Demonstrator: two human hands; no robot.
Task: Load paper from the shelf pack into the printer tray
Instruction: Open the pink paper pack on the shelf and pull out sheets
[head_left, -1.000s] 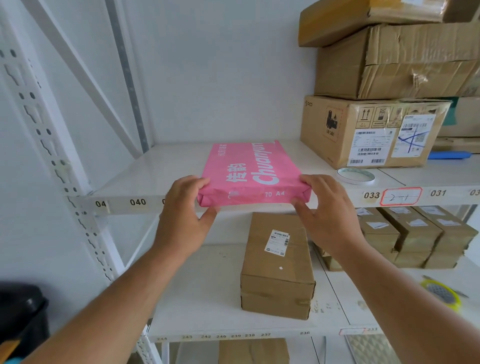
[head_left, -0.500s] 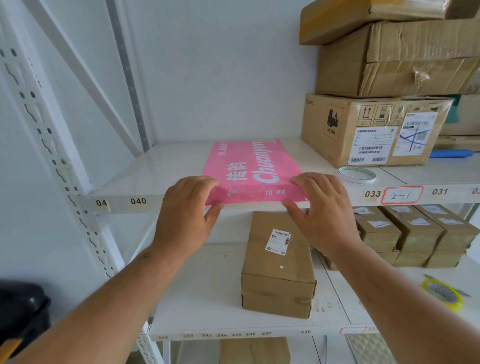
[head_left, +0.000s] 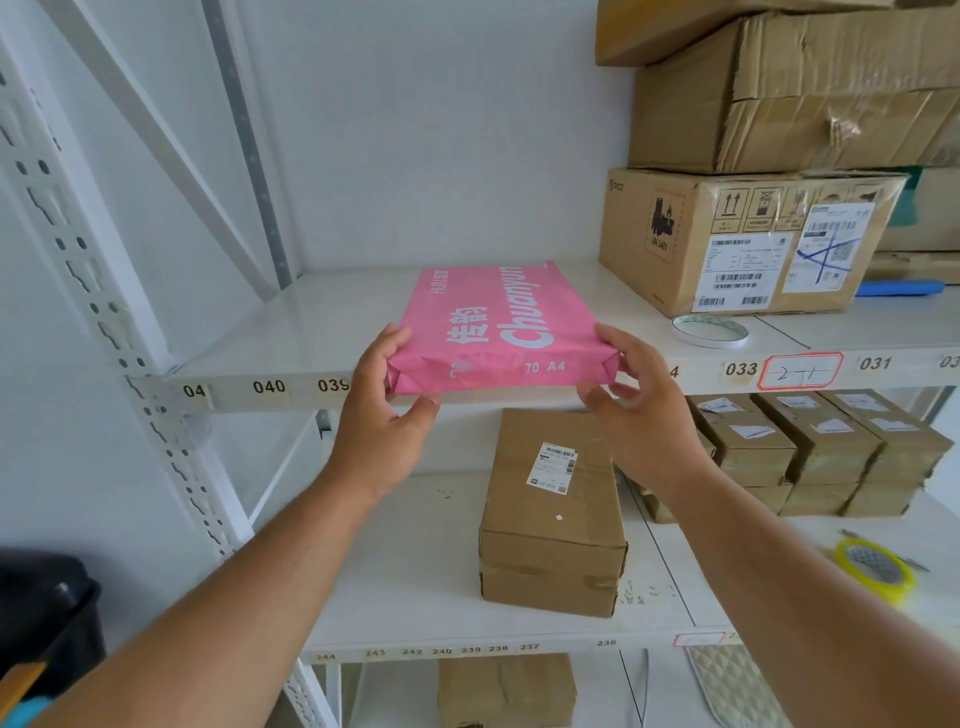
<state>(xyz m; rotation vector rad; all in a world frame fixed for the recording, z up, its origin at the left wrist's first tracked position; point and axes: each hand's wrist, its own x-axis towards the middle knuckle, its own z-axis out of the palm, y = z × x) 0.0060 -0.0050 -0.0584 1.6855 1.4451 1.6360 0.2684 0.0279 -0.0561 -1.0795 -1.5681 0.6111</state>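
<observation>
A pink wrapped pack of A4 paper (head_left: 498, 322) lies flat on the upper white shelf (head_left: 291, 332), its near end over the shelf's front edge. My left hand (head_left: 382, 415) grips the pack's near left corner, fingers on top and thumb underneath. My right hand (head_left: 636, 410) holds the near right corner, fingers against the side and thumb below. The printer and its tray are out of view.
Stacked cardboard boxes (head_left: 753, 239) fill the upper shelf's right side, with a tape ring (head_left: 709, 331) in front. The lower shelf carries a brown box (head_left: 553, 514), several small boxes (head_left: 826, 452) and a yellow tape roll (head_left: 875, 569). The rack's upright (head_left: 104, 312) stands at left.
Both hands shifted from lying over the pack's near end to gripping its two near corners, thumbs now under it. The pack's near end sits slightly further out over the shelf edge.
</observation>
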